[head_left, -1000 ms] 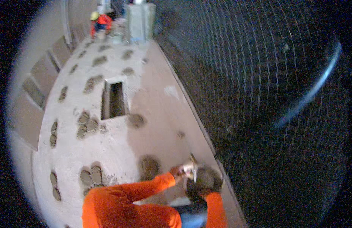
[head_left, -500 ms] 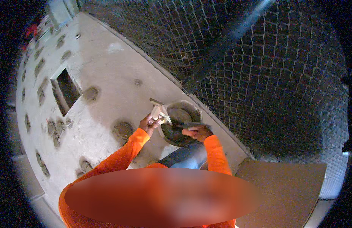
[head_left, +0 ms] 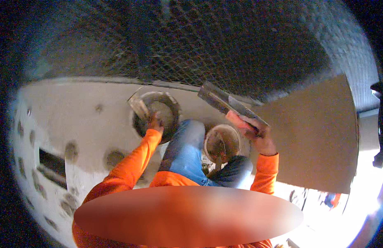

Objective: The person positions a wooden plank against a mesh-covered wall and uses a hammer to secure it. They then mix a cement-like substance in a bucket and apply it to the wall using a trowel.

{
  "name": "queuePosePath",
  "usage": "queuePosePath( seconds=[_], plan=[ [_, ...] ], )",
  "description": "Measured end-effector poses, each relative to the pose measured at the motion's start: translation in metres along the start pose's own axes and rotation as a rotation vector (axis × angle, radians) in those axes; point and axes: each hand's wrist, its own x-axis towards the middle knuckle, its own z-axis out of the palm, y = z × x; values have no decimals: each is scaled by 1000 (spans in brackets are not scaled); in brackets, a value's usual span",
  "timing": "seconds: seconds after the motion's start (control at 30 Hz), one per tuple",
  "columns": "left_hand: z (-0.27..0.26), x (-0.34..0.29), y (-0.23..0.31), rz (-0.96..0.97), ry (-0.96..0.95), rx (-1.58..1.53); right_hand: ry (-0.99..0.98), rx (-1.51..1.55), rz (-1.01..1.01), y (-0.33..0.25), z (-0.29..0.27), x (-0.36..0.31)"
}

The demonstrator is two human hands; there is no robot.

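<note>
One long flat trowel (head_left: pixel 228 103) is gripped by its handle in the closed right hand (head_left: pixel 261 140), raised before the wire mesh (head_left: pixel 241 49). One smaller trowel (head_left: pixel 138 108) is clasped by the left hand (head_left: pixel 155 123) inside the dark bucket (head_left: pixel 171 108). Two buckets are counted: the second, pale bucket (head_left: pixel 235 132) stands beside one cardboard sheet (head_left: pixel 315 136).

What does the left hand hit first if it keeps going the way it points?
Probably the grey mortar inside the round dark bucket: the left hand points over its rim, holding a flat trowel. Depth unclear.
</note>
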Motion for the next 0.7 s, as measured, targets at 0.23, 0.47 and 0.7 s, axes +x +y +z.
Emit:
queuePosePath(
  seconds=[0.23, 0.47, 0.7],
  plan=[
    [52, 35, -34, 21, -242, 359, 393, 70, 62, 5, -56, -139],
    [64, 59, -40, 157, -388, 529, 602, 455, 341, 11, -55, -242],
    [49, 51, -39, 126, -562, 719, 592, 88, 152, 22, -45, -277]
  ],
)
